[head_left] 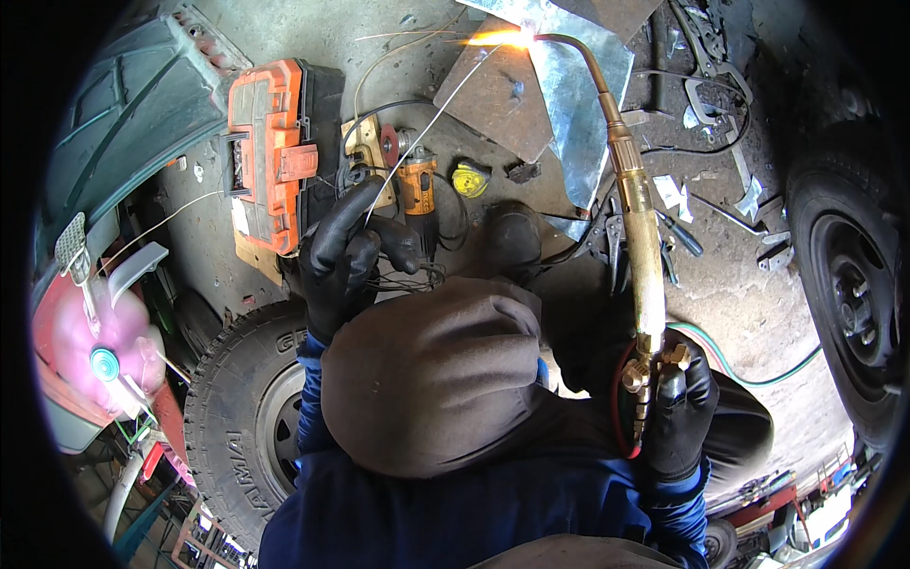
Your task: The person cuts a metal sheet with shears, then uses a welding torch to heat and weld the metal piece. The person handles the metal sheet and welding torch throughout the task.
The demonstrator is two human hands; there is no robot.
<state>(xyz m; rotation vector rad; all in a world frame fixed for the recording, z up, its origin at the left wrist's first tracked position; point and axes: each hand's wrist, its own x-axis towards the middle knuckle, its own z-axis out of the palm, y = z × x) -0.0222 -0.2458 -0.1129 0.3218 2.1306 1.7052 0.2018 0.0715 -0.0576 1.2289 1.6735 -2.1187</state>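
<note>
In a black glove, my right hand (681, 417) grips a brass gas welding torch (646, 251) near its valve knobs. The torch's long bent neck reaches forward, and a bright orange-yellow flame (498, 38) streams leftward from its tip. Thin and straight, a metal filler rod (431, 125) runs from my gloved left hand (346, 261), pinched between the fingers, up toward the flame. Its far end is lost in the glare. Beneath the torch neck lies a shiny sheet of metal (576, 119), overlapping a brownish metal plate (493, 95). Glare hides the spot beside the torch tip.
An orange-and-black toolbox (275, 156) stands left, near an orange angle grinder (417, 185) and a yellow tape measure (470, 177). A loose tyre (237, 417) lies lower left; a wheel (848, 294) stands right. Locking pliers (701, 90) and a pink fan (104, 365) flank the floor.
</note>
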